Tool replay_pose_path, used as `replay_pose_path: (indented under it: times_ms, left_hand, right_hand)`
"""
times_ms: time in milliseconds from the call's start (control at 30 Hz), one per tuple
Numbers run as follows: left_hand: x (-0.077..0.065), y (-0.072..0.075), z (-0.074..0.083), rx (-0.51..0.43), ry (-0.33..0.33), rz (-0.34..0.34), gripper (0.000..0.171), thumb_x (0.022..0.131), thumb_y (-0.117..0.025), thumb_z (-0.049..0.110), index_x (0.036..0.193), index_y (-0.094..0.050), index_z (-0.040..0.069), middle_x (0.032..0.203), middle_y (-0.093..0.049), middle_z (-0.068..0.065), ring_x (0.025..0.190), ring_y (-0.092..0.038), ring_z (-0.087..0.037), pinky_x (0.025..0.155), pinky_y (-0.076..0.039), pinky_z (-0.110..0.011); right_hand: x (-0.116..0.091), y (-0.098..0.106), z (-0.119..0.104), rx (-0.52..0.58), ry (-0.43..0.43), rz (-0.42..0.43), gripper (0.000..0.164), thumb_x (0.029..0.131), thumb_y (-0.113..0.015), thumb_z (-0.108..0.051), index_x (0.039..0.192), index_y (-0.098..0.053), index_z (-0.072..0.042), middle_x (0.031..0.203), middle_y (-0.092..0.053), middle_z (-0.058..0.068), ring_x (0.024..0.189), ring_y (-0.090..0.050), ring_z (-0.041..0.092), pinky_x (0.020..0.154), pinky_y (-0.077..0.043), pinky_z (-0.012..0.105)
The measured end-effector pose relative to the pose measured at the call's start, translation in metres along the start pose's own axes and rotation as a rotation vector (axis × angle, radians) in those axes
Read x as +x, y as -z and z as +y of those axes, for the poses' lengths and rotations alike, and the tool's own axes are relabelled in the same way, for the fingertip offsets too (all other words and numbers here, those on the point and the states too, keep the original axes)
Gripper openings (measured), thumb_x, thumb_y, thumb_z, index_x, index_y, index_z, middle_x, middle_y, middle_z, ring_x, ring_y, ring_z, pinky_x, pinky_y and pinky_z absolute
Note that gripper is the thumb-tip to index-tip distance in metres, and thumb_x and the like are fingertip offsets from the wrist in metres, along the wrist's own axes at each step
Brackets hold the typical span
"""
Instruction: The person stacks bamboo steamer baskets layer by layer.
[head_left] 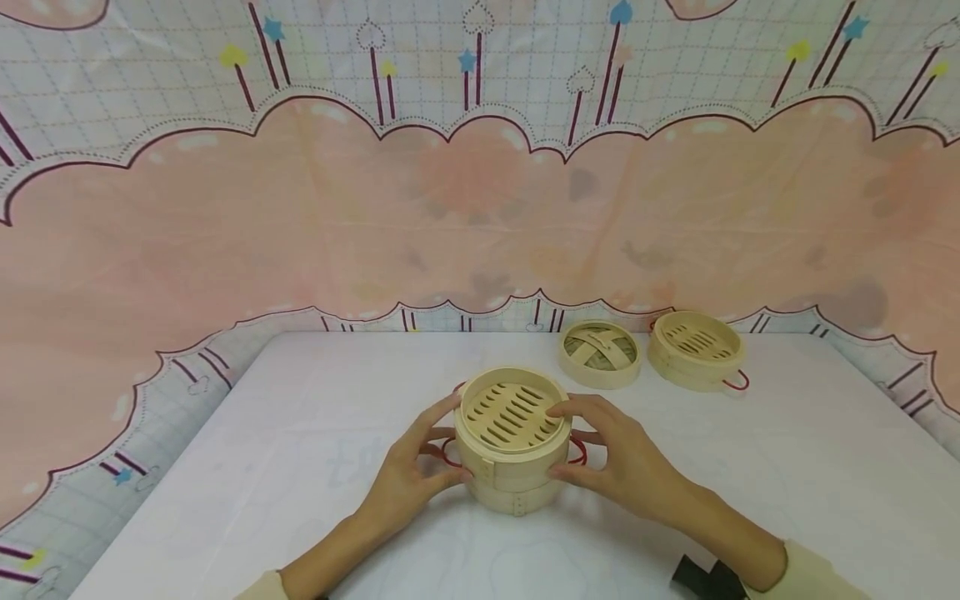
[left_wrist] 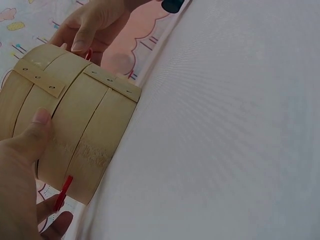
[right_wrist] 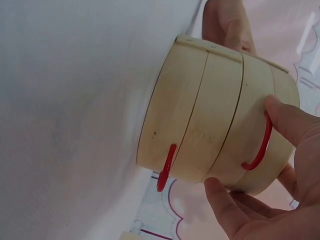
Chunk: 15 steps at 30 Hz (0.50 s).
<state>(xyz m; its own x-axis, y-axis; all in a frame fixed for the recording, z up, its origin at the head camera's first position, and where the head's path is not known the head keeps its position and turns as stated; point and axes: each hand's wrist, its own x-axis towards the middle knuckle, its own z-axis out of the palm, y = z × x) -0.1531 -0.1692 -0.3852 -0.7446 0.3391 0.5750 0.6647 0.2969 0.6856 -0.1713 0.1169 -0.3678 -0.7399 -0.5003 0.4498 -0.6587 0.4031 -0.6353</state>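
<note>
Two round bamboo steamer baskets stand stacked on the white table, the upper basket (head_left: 513,417) with a slotted base inside its rim. Beneath it sits the lower basket (head_left: 517,497), with red loop handles at its sides. My left hand (head_left: 416,462) grips the upper basket from the left, thumb at the front. From the right, my right hand (head_left: 622,446) holds the same basket, with a finger over its rim and the thumb low on its front wall. In the right wrist view, the upper basket's red handle (right_wrist: 262,145) runs beside my right thumb.
Behind the stack, a woven bamboo lid (head_left: 600,375) lies on the table (head_left: 315,400). Right of the lid is another slotted steamer basket (head_left: 697,367) with a red handle. A black object (head_left: 705,577) shows near the right forearm. A patterned cloth hangs behind the table.
</note>
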Motion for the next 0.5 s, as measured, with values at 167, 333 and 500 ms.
replay_pose_path:
  times_ms: [167, 333, 500]
  left_hand:
    - [0.002, 0.001, 0.0, -0.001, 0.032, -0.016, 0.09, 0.07, -0.081, 0.001, 0.146, -0.032, 0.001, 0.148, -0.037, -0.014, 0.107, -0.059, -0.027, 0.076, -0.051, -0.041]
    - [0.001, 0.0, -0.012, -0.003, 0.038, -0.017, 0.09, 0.072, -0.08, 0.002, 0.147, -0.03, 0.002, 0.15, -0.035, -0.013, 0.108, -0.059, -0.029, 0.077, -0.051, -0.04]
    - [-0.002, -0.001, -0.032, -0.022, 0.046, -0.03, 0.086, 0.077, -0.076, 0.004, 0.15, -0.03, 0.01, 0.154, -0.029, -0.004, 0.11, -0.058, -0.025, 0.078, -0.051, -0.036]
  right_hand:
    - [0.002, 0.003, 0.003, 0.013, 0.021, -0.013, 0.06, 0.072, -0.084, -0.023, 0.125, -0.054, -0.018, 0.127, -0.052, -0.002, 0.119, -0.049, 0.019, 0.083, -0.052, 0.028]
    - [0.005, 0.005, 0.004, 0.037, 0.03, -0.029, 0.06, 0.073, -0.084, -0.021, 0.125, -0.054, -0.017, 0.127, -0.052, -0.001, 0.118, -0.05, 0.02, 0.082, -0.051, 0.027]
    - [0.006, 0.008, 0.008, 0.054, 0.04, -0.035, 0.058, 0.075, -0.083, -0.022, 0.125, -0.055, -0.018, 0.128, -0.053, 0.001, 0.12, -0.049, 0.022, 0.082, -0.052, 0.027]
